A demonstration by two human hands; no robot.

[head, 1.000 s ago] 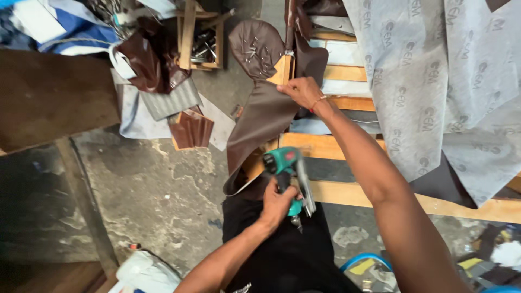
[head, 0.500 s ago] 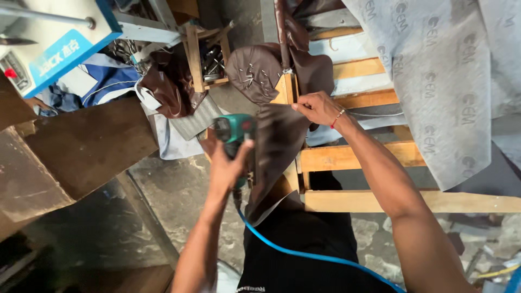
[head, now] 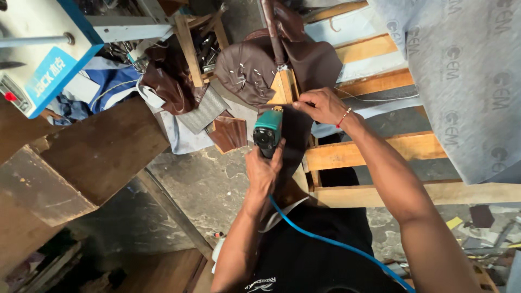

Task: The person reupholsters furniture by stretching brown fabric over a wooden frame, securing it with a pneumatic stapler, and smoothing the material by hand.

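My left hand (head: 264,169) grips a teal pneumatic staple gun (head: 268,132), its nose pointing up at the wooden frame post (head: 282,88). A blue air hose (head: 331,242) trails from the gun down across my black shirt. My right hand (head: 321,105) pinches brown leather (head: 255,68) and holds it against the frame, just right of the gun. Several metal staples show in the leather stretched over the frame's top. More brown leather hangs below the gun, beside the frame.
Pale wooden frame rails (head: 374,149) run to the right, under grey patterned fabric (head: 467,76). A brown wooden table (head: 81,157) with a blue-and-white sewing machine (head: 40,51) stands at left. Leather scraps (head: 173,81) and a grey piece lie on the concrete floor (head: 201,179).
My left hand has raised the staple gun from waist height to the frame post near my right hand. The view has shifted, bringing the sewing machine into sight.
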